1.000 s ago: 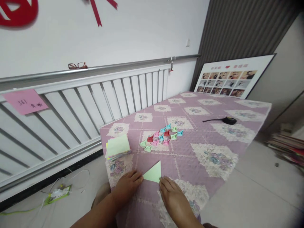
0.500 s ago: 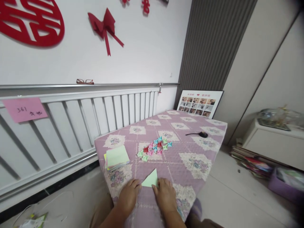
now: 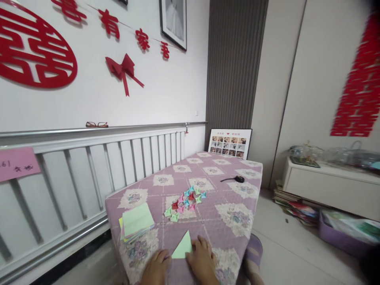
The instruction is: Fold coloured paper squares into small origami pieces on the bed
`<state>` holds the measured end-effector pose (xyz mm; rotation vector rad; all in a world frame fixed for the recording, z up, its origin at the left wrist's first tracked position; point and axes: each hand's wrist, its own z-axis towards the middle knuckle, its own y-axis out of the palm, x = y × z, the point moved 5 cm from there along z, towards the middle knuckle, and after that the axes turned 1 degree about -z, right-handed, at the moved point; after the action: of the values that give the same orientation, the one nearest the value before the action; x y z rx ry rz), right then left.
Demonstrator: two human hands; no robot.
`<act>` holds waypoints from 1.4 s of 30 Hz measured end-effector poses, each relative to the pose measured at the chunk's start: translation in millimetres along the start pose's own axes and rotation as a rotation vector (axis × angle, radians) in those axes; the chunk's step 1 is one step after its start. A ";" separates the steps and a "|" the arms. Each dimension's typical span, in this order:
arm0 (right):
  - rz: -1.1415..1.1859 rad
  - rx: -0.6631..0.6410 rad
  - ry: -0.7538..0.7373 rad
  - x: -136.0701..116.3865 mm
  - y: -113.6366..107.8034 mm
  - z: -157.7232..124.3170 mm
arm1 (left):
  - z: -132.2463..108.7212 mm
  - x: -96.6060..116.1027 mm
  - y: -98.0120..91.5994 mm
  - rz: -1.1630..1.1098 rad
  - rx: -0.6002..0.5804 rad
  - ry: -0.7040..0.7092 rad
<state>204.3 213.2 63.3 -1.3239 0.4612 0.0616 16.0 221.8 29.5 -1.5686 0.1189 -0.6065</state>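
A light green sheet of paper folded into a triangle (image 3: 183,248) lies on the cloth-covered table just in front of me. At its left corner are the bent fingertips of my left hand (image 3: 156,268), closed on the paper. My right hand (image 3: 203,259) grips the right edge, its thumb over the lower right corner and its fingers curled beside it. Beyond the triangle sits a cluster of small folded paper pieces (image 3: 186,202) in green, pink, red and blue. To the left rests a stack of square paper sheets (image 3: 137,220), light green on top.
The purple flowered tablecloth (image 3: 204,217) covers the table. A small black object with a thin tail (image 3: 239,179) lies toward its far right. A white radiator (image 3: 118,166) runs along the left wall. A framed photo board (image 3: 230,143) stands behind the table; a purple bin (image 3: 335,237) is on the right.
The view has tilted up and turned right, so more wall decorations show and the table sits lower. Both hands remain at the folded green paper, which keeps its triangle shape.
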 end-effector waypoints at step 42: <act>0.179 -0.181 0.005 -8.4 19.4 15.9 | 70.7 28.7 -14.4 -0.098 -0.121 -0.465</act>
<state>195.5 234.9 51.1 -1.4569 0.5887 0.2539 67.6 274.3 54.0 -1.8016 -0.2775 -0.3007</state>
